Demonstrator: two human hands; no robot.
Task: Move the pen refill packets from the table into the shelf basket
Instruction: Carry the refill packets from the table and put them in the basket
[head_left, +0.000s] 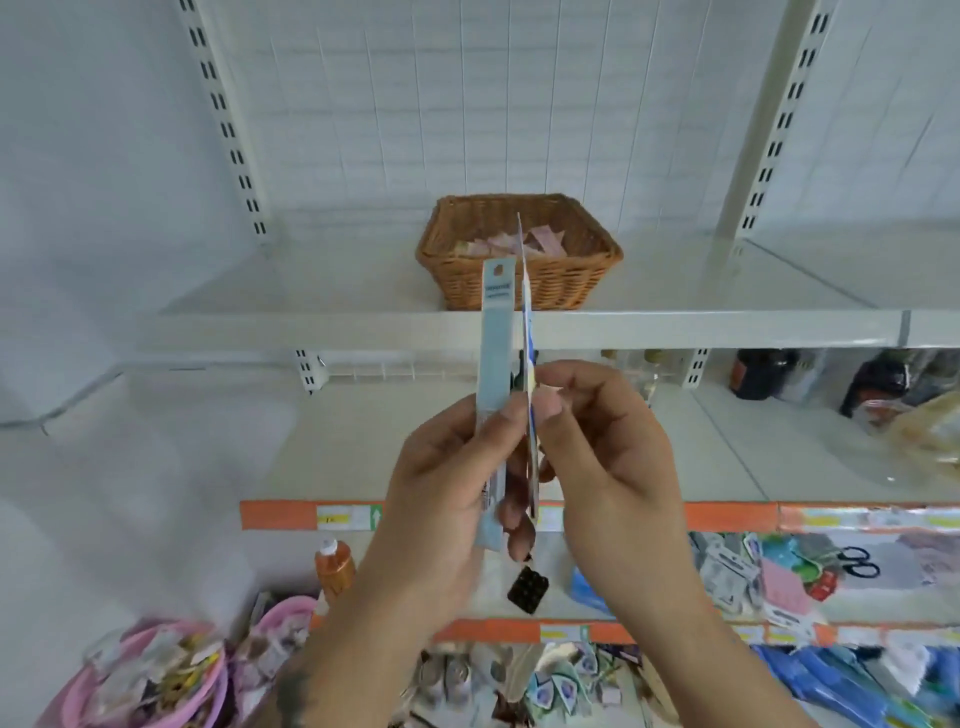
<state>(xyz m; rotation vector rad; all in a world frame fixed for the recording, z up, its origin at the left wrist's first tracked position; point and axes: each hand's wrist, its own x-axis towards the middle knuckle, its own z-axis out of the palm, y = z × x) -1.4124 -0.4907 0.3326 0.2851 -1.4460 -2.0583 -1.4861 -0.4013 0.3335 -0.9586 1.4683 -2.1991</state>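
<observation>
Packets, two of them, stand upright between both hands. The left hand has its fingers curled round a pale blue packet; the right hand pinches a thin, edge-on packet just beside it. Beyond the fingertips, a wicker basket sits on the shelf, holding pinkish packets.

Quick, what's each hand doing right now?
Left hand: grips a pale blue refill packet.
Right hand: pinches a second packet, seen edge-on.
</observation>
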